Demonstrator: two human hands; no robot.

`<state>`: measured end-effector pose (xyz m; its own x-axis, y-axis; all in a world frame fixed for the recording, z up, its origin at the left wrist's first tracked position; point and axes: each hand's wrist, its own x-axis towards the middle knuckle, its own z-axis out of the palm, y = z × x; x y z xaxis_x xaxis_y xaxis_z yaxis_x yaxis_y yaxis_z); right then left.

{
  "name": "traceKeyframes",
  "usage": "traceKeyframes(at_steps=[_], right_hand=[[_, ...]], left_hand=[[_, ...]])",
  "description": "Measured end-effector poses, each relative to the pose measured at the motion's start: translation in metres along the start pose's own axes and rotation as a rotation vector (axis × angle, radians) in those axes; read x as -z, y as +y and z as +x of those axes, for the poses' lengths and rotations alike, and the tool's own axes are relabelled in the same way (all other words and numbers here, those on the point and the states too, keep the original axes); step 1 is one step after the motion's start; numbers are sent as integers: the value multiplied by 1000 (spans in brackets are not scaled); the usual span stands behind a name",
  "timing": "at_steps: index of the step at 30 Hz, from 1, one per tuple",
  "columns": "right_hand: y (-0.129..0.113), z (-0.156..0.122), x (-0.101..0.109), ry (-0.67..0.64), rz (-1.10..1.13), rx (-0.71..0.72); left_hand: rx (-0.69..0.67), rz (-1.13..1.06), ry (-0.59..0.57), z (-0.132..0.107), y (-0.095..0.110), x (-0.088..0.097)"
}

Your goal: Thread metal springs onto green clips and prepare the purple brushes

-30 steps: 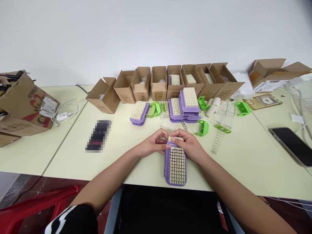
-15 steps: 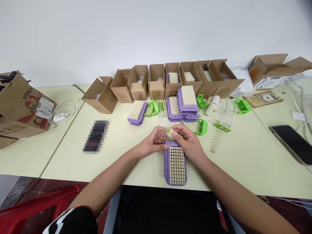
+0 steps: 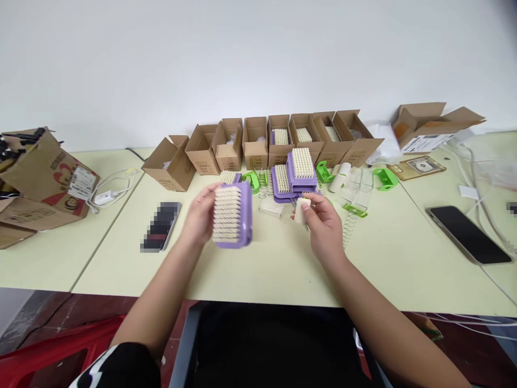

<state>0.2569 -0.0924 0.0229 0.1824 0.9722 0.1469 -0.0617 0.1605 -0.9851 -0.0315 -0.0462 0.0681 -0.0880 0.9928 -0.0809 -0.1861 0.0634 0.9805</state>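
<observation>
Purple scrub brush (image 3: 232, 214), long axis upright, is gripped in your left hand (image 3: 197, 218), well apart from your right hand (image 3: 321, 221) pinching what looks like a small white block (image 3: 301, 210).

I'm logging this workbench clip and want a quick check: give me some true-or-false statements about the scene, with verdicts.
1. The left hand holds a purple plastic scrub brush with cream bristles up off the table. True.
2. The right hand is empty. False: its fingers hold a small off-white block.
3. A black smartphone lies on the pale table, right of both hands. True.
4. The metal coil spring stands upright. False: it lies on the table.
5. Open brown cardboard boxes stand in a row beyond the hands. True.
</observation>
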Motion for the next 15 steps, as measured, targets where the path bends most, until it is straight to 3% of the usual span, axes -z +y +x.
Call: traceKeyframes(at_steps=[4,8,12,15], right_hand=[[2,-3,-6,-75,-2,-33],[1,-6,-10,-114,-57,-21],[4,-3,-9,-121,-92,-15],[7,-2,-8,-105,-122,11]], left_hand=[[-143,83,225,50,29,49],[-170,278,345,96,33,87],[-211,581,381,118,19,100],[-203,630,395,126,4,99]])
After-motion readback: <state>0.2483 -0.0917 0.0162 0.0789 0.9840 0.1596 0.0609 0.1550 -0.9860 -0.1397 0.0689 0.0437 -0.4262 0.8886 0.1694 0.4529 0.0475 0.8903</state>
